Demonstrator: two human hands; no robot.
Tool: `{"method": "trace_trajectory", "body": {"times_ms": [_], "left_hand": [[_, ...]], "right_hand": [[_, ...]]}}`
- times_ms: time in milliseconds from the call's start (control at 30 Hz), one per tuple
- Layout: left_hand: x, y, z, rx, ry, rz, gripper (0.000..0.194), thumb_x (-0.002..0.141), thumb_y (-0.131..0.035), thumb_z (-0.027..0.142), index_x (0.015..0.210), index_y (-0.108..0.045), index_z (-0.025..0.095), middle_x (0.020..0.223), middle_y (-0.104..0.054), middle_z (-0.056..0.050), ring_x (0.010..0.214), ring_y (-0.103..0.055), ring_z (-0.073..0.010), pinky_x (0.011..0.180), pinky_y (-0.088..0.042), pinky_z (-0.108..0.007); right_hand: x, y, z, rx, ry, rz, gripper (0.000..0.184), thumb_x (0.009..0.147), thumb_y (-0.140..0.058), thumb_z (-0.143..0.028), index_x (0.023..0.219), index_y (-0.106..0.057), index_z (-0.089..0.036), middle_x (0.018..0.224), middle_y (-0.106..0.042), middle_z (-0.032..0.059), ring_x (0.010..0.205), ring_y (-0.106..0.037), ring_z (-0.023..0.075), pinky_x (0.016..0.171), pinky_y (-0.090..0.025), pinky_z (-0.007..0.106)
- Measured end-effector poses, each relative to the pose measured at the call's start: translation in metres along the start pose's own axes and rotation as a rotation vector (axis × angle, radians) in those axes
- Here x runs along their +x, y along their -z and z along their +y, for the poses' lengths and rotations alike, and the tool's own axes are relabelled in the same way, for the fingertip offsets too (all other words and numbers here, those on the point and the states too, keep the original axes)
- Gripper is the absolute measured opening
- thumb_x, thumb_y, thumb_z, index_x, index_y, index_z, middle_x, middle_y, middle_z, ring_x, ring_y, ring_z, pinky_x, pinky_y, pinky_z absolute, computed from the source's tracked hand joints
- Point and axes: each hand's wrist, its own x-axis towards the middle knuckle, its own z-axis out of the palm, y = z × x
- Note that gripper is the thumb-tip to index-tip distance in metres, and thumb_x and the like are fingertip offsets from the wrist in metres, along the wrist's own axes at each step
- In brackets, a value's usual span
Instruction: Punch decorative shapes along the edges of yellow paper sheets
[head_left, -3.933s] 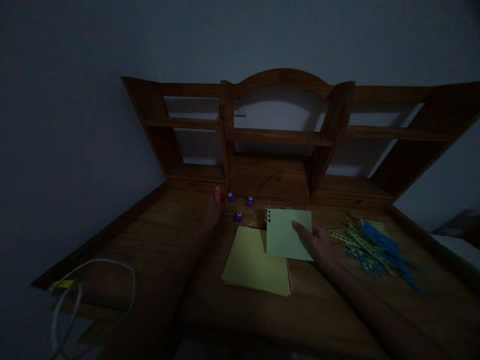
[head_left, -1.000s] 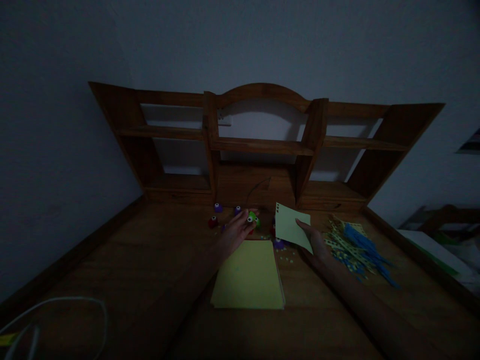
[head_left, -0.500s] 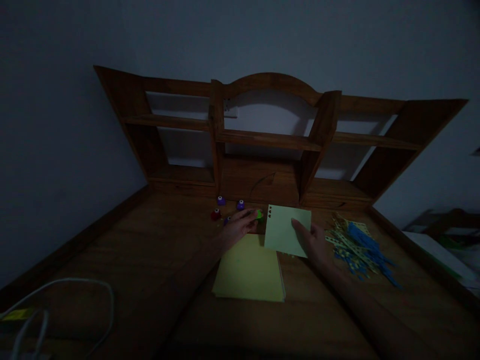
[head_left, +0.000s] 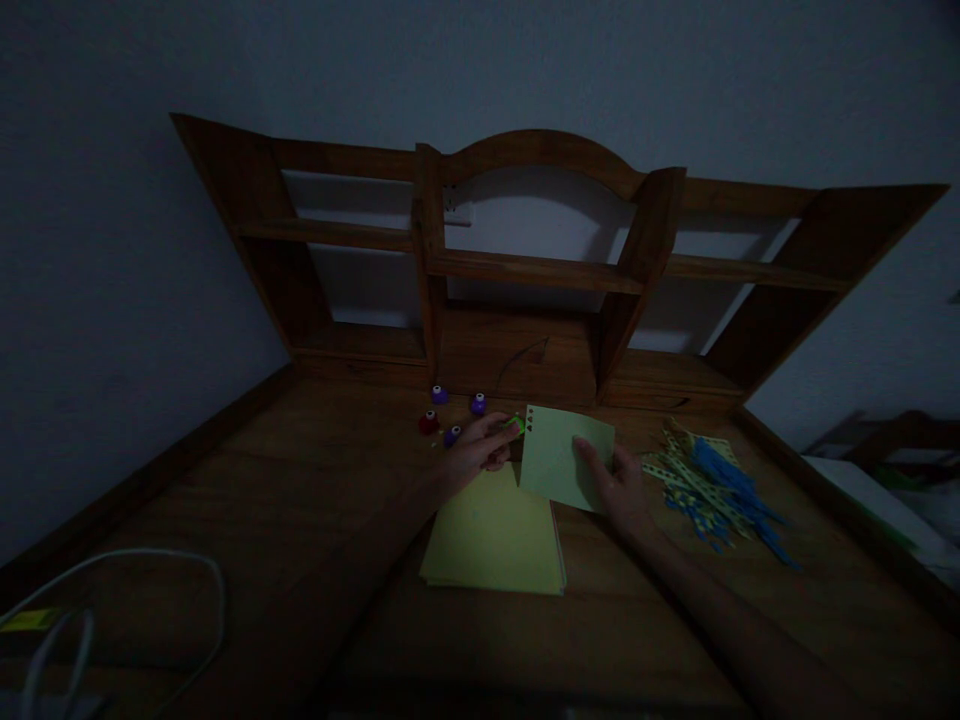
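Observation:
My left hand (head_left: 474, 450) is closed around a small green craft paper punch (head_left: 518, 425), partly hidden by the fingers. Beside it, my right hand (head_left: 624, 492) pinches a pale green sheet of paper (head_left: 561, 462), thumb on top. Several small punched holes run down from the sheet's upper left corner, and this edge is close to the green punch. Below both hands lies a stack of yellowish paper (head_left: 491, 540). A red punch (head_left: 428, 423) and purple punches (head_left: 478, 404) stand on the desk just beyond my left hand.
To the right lies a pile of blue and yellowish paper strips (head_left: 720, 490), some with holes. A wooden shelf unit (head_left: 525, 270) rises along the back of the desk (head_left: 300, 500). A white cable (head_left: 217, 590) loops at the lower left.
The sheet in my right hand has shifted slightly left, nearer the green punch. My left hand keeps its grip on the punch. The whole view has tilted a little.

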Motion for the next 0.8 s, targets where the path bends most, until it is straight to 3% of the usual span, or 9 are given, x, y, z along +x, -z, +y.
{"method": "trace_trajectory", "body": {"times_ms": [600,800], "left_hand": [[0.0002,0.0007,-0.0039,-0.029,0.019,-0.057,0.039,0.073,-0.073,0.040,0.098,-0.059,0.014,0.075,-0.051,0.002,0.056,-0.046,-0.0044,0.052,-0.033,-0.019],[0.0009,-0.0006,-0.0036,0.043,0.034,-0.090,0.043,0.072,-0.072,0.044,0.098,-0.058,0.014,0.066,-0.049,0.004,0.050,-0.043,-0.0046,0.050,-0.031,-0.020]], "right_hand": [[0.0019,0.0006,-0.0049,0.065,-0.046,-0.033,0.043,0.078,-0.059,-0.056,0.076,-0.065,-0.014,0.069,-0.065,0.0044,0.063,-0.058,0.0188,0.052,-0.044,0.025],[0.0009,-0.0011,-0.0041,0.063,-0.065,-0.048,0.044,0.077,-0.060,-0.057,0.077,-0.066,-0.014,0.069,-0.065,0.0051,0.062,-0.058,0.0190,0.051,-0.044,0.025]]}}
